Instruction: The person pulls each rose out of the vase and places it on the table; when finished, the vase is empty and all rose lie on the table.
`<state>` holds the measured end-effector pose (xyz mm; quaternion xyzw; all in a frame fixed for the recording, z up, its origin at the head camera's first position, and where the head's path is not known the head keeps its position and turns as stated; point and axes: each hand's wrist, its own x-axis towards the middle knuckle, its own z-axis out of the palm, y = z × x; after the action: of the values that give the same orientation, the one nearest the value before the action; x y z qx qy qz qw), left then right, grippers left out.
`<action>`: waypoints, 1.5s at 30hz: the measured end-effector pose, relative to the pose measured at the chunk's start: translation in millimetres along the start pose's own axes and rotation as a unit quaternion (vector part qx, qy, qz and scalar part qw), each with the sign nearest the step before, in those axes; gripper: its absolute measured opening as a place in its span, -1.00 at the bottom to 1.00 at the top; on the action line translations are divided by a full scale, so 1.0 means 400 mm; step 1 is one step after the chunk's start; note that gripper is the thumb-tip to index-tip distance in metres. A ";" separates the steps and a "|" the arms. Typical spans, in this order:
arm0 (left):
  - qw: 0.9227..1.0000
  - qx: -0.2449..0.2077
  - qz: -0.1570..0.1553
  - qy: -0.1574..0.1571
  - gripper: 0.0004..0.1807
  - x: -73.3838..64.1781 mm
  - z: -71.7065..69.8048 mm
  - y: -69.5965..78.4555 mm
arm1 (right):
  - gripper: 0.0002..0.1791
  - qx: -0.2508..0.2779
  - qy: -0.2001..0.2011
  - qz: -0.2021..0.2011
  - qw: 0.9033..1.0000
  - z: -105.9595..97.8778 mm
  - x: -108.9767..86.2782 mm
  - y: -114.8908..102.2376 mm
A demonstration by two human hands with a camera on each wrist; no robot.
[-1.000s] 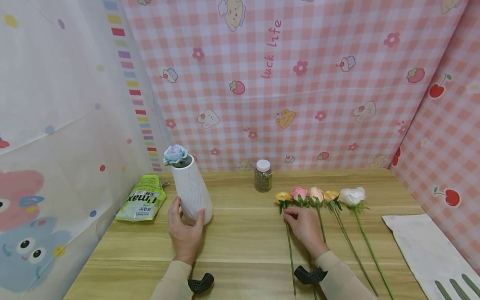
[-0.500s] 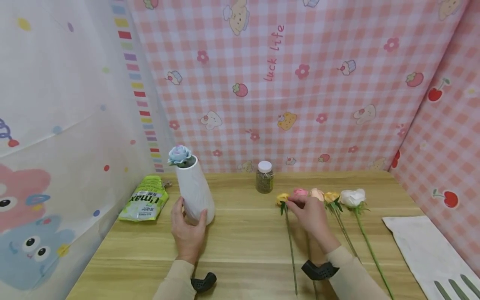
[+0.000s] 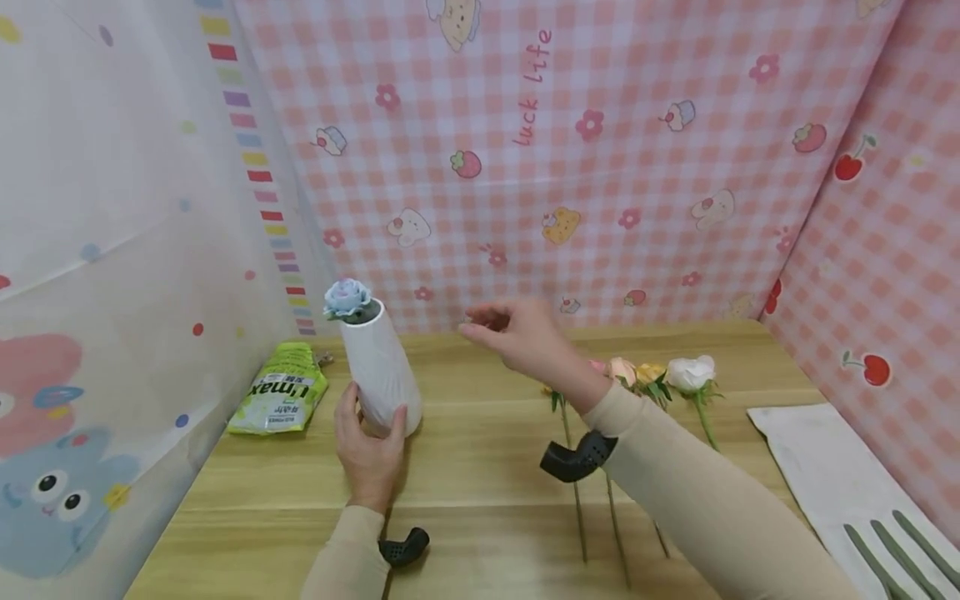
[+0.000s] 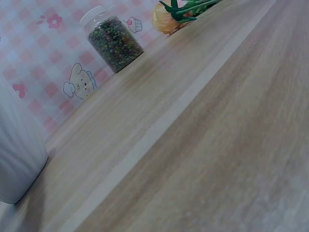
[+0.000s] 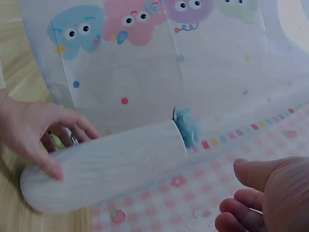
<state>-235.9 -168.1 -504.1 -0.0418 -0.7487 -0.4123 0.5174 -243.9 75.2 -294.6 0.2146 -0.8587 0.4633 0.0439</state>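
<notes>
A white vase [image 3: 381, 375] stands upright on the table with a pale blue artificial rose [image 3: 348, 297] in its mouth. My left hand [image 3: 369, 454] holds the vase low down, thumb on one side and fingers on the other. To the right of the vase, my right hand [image 3: 521, 333] is raised above the table. In the right wrist view its thumb stands apart from the loosely curled fingers [image 5: 241, 203], with nothing between them. Artificial flowers lie at the right: a white rose [image 3: 691, 374], a yellow one [image 3: 649, 372], a peach one [image 3: 622, 370] and others partly behind the right forearm.
A green bag [image 3: 281, 390] lies left of the vase. The lidded jar [image 4: 115, 43] of small grains near the back wall is hidden behind my right hand in the head view. A white cloth [image 3: 802, 450] with dark green stripes lies at the right edge.
My right hand has left the yellow flower's head and moved up and left toward the vase, carrying nothing visible. The left hand stays on the vase.
</notes>
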 end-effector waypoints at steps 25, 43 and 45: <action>0.999 0.024 0.024 -0.013 -0.14 0.001 -0.007 -0.007 | -0.25 0.010 -0.116 -0.018 0.993 0.211 0.223 -0.122; 0.999 0.033 0.025 -0.012 -0.17 0.002 -0.003 -0.010 | -0.51 0.061 -0.047 0.000 0.997 0.244 0.219 -0.143; 0.999 0.033 0.025 -0.013 -0.16 0.002 -0.002 -0.011 | -0.59 0.070 -0.032 -0.007 0.997 0.243 0.217 -0.142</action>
<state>-237.8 -172.0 -506.0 -0.0485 -0.7674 -0.3735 0.5188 -287.1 -59.7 -281.6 0.2376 -0.8235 0.5151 0.0041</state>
